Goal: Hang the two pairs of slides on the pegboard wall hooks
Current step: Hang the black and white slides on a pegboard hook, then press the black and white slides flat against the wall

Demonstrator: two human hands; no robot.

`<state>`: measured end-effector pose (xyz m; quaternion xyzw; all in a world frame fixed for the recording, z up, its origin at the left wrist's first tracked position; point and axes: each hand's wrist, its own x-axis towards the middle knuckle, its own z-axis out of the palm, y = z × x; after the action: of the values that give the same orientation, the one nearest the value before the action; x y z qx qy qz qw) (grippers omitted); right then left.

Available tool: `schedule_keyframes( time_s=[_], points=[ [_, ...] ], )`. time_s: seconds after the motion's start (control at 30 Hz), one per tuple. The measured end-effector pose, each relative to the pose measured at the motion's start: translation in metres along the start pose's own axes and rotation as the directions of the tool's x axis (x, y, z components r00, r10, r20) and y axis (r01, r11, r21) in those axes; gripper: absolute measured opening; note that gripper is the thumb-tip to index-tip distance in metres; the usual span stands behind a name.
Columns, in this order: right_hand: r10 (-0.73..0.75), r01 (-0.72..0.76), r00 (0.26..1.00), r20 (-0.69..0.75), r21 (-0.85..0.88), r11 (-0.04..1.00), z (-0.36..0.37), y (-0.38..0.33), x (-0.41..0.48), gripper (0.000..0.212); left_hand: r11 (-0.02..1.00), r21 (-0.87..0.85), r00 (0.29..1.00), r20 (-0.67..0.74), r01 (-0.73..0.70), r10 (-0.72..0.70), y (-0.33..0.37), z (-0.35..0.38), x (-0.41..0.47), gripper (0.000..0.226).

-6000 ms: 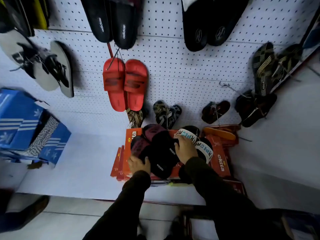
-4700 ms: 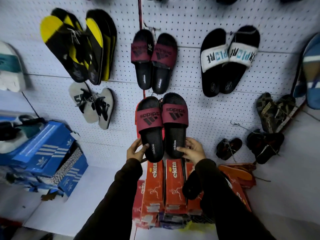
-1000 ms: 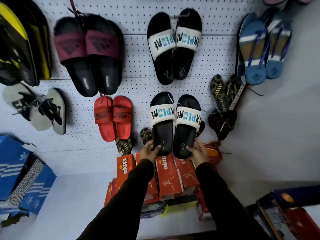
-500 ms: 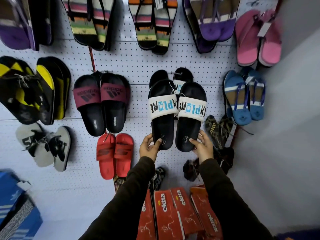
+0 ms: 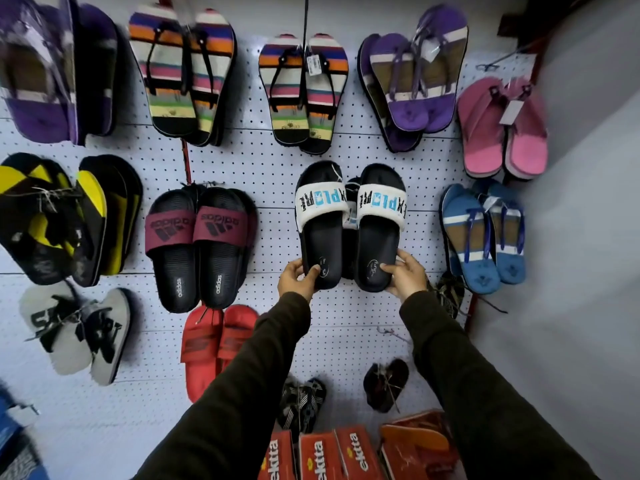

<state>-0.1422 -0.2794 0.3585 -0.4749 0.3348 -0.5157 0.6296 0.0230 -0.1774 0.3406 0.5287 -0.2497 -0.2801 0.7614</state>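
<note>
Left hand (image 5: 298, 278) pinches heel of left EXPLORE slide (image 5: 322, 223); right hand (image 5: 405, 275) pinches heel of right EXPLORE slide (image 5: 379, 226). Pair held against pegboard (image 5: 277, 168), over another EXPLORE pair behind. Step judged: hooking second pair; hook hidden, tie must catch it. Left of grip, maroon adidas slides (image 5: 201, 244) hang. Right, blue flip-flops (image 5: 485, 233) close.

The hook carrying the white-strap slides (image 5: 349, 223) is hidden behind them, so whether the pair rests on it cannot be told, and a second pair (image 5: 350, 233) behind shows only through the gap between them. The purple sandals (image 5: 52, 71) and blue boxes (image 5: 14, 441) are cut by the left edge, the orange ekitta boxes (image 5: 322, 455) by the bottom edge. The striped flip-flops (image 5: 183, 71) are motion-blurred at the top, and the heel logos under both thumbs are too small to read.
</note>
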Motion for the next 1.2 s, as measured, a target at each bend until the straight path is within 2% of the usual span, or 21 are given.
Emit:
schedule_keyframes(
  time_s=[0.13, 0.3, 0.37, 0.43, 0.47, 0.53, 0.57, 0.63, 0.7, 0.77, 0.9, 1.07, 1.2],
  points=[
    [0.060, -0.060, 0.998, 0.006, -0.015, 0.998, -0.004, 0.027, 0.009, 0.059, 0.997, 0.025, 0.997, -0.014, 0.070, -0.070, -0.026, -0.005, 0.007, 0.041],
    [0.051, -0.049, 0.998, 0.038, -0.058, 0.997, -0.003, 0.049, 0.015, 0.059, 0.998, 0.051, 0.998, -0.035, 0.046, -0.044, -0.048, -0.006, 0.013, 0.042],
    [-0.058, 0.057, 0.998, -0.002, -0.160, 0.985, -0.001, 0.053, 0.017, 0.056, 0.994, 0.110, 0.998, -0.063, -0.011, 0.018, -0.048, -0.005, 0.015, 0.044],
    [-0.269, 0.250, 0.963, -0.023, -0.297, 0.921, 0.000, 0.052, 0.017, 0.058, 0.962, 0.227, 0.983, -0.067, -0.153, 0.172, -0.047, -0.004, 0.017, 0.050],
    [-0.384, 0.355, 0.923, -0.007, -0.368, 0.860, 0.002, 0.049, 0.018, 0.059, 0.917, 0.307, 0.957, -0.056, -0.255, 0.285, -0.045, -0.003, 0.018, 0.054],
    [-0.578, 0.542, 0.812, 0.083, -0.477, 0.692, 0.005, 0.042, 0.023, 0.059, 0.736, 0.486, 0.848, 0.020, -0.471, 0.529, -0.039, 0.001, 0.022, 0.057],
    [-0.631, 0.604, 0.762, 0.147, -0.511, 0.611, 0.008, 0.039, 0.028, 0.058, 0.628, 0.554, 0.786, 0.082, -0.547, 0.612, -0.035, 0.004, 0.025, 0.058],
    [-0.660, 0.668, 0.709, 0.249, -0.536, 0.516, 0.013, 0.035, 0.038, 0.056, 0.445, 0.639, 0.701, 0.216, -0.628, 0.679, -0.024, 0.014, 0.033, 0.057],
    [-0.627, 0.670, 0.717, 0.305, -0.549, 0.499, 0.018, 0.034, 0.047, 0.056, 0.299, 0.695, 0.672, 0.351, -0.654, 0.652, -0.019, 0.024, 0.044, 0.059],
    [-0.578, 0.643, 0.746, 0.332, -0.585, 0.494, 0.021, 0.036, 0.056, 0.058, 0.225, 0.731, 0.699, 0.444, -0.645, 0.560, -0.020, 0.031, 0.055, 0.065],
    [-0.499, 0.606, 0.782, 0.374, -0.646, 0.465, 0.024, 0.034, 0.071, 0.062, 0.228, 0.761, 0.758, 0.469, -0.607, 0.453, -0.020, 0.037, 0.074, 0.073],
    [-0.484, 0.602, 0.785, 0.385, -0.660, 0.450, 0.027, 0.035, 0.072, 0.063, 0.240, 0.765, 0.769, 0.462, -0.597, 0.441, -0.015, 0.038, 0.082, 0.073],
    [-0.483, 0.595, 0.789, 0.380, -0.669, 0.446, 0.023, 0.034, 0.068, 0.061, 0.206, 0.770, 0.757, 0.474, -0.604, 0.449, -0.012, 0.033, 0.075, 0.069]
  ],
)
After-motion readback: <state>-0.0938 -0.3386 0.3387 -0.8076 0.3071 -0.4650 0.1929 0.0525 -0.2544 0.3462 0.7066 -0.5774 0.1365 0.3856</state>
